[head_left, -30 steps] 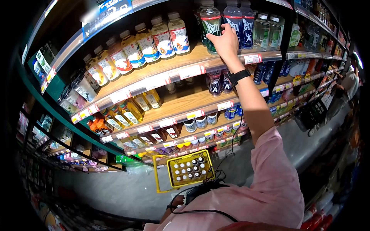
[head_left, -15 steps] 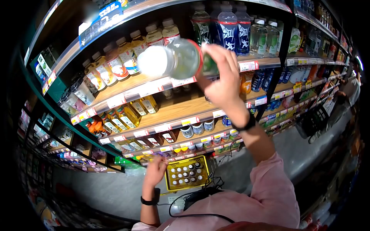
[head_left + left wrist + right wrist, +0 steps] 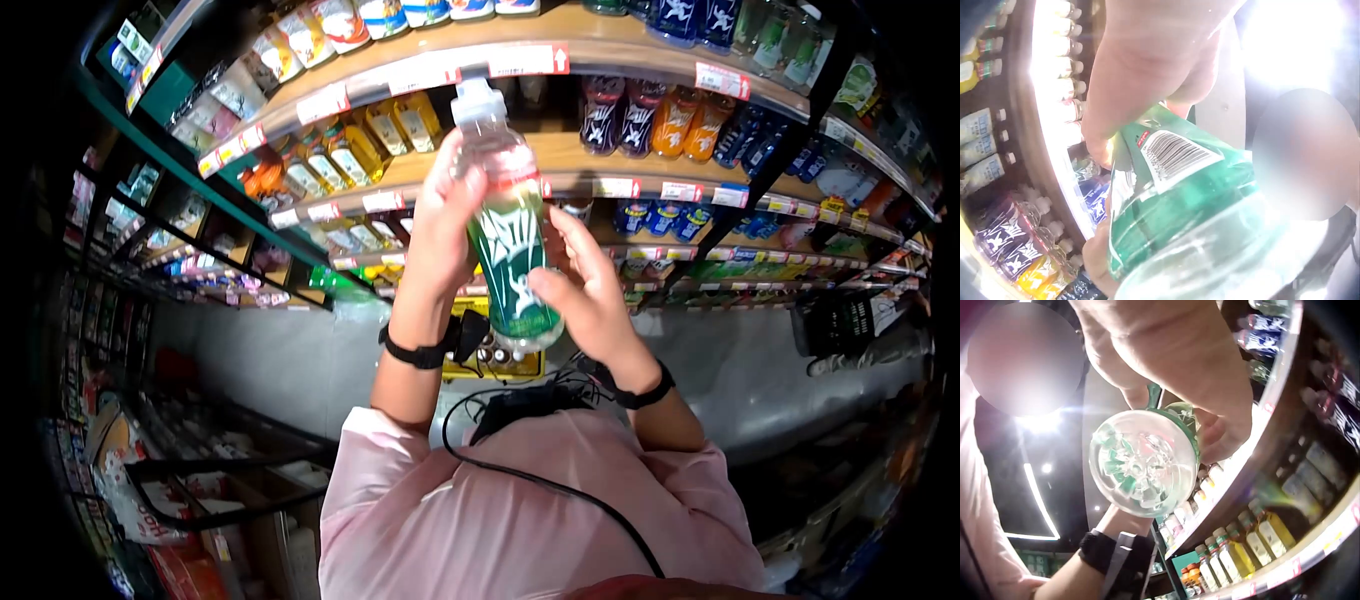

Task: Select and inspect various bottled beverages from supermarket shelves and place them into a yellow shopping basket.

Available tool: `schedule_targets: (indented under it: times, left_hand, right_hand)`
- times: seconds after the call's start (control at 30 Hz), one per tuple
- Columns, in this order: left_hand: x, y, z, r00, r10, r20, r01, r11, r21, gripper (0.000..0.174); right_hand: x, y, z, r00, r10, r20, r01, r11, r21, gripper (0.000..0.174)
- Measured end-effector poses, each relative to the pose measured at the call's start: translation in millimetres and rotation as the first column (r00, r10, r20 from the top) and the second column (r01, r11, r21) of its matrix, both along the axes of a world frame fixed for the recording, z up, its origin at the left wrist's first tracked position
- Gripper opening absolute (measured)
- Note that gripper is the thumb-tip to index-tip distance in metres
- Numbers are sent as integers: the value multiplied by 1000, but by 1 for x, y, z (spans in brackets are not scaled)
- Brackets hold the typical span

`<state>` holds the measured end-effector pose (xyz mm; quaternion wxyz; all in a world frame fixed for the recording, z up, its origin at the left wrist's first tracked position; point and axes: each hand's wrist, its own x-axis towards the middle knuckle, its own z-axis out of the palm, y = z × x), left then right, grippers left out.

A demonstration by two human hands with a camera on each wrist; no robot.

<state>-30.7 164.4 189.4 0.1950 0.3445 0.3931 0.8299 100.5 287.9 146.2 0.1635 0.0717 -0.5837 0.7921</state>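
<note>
A clear drink bottle (image 3: pixel 512 255) with a green label and a white cap is tilted in front of the person's chest, cap end toward the shelves. My left hand (image 3: pixel 440 220) grips its upper part below the cap. My right hand (image 3: pixel 595 290) holds the lower part, thumb on the label and fingers round the far side. In the left wrist view a barcode shows on the label of the bottle (image 3: pixel 1185 156). Seen from the right wrist, the clear base of the bottle (image 3: pixel 1138 469) faces the camera.
Below the bottle, partly hidden, a yellow basket (image 3: pixel 463 368) on the floor contains several small bottles. Shelves (image 3: pixel 560 150) of drinks stretch across the front, with purple and orange bottles (image 3: pixel 690 125) on the right. A black cable (image 3: pixel 560 490) runs over the pink shirt.
The right hand has taken the green bottle from the top shelf and brought it down toward the chest. The left hand has risen from near the basket and now grips the bottle too.
</note>
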Motion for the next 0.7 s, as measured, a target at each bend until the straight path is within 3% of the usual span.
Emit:
schedule_targets:
  times: [0.07, 0.1, 0.27, 0.37, 0.4, 0.57, 0.7]
  left_hand:
    - [-4, 2, -6, 998, 37, 47, -39, 998, 42, 47]
    - [-13, -2, -13, 998, 36, 50, -39, 997, 61, 46]
    - [-22, -4, -28, 987, 132, 97, -138, 989, 60, 49]
    - [-24, -3, -29, 989, 62, 136, -82, 986, 144, 52]
    - [-23, -3, -23, 991, 60, 118, -75, 988, 132, 53]
    - [-16, -4, -11, 988, -17, 152, -10, 984, 175, 57]
    - [-8, -6, -7, 981, -37, 189, 18, 995, 103, 57]
  right_hand:
    - [-1, 5, -14, 998, 67, 6, -67, 997, 26, 68]
    - [-2, 1, -31, 986, 168, -12, -168, 979, -117, 70]
    - [2, -8, -55, 979, 206, 0, -202, 958, -202, 73]
    - [3, -16, -66, 967, 255, 2, -228, 869, -440, 71]
    - [1, -21, -69, 960, 269, -71, -270, 835, -480, 69]
    - [7, -30, -60, 981, 190, -48, -193, 902, -385, 77]
    - [11, -36, -64, 980, 138, -142, -187, 879, -438, 73]
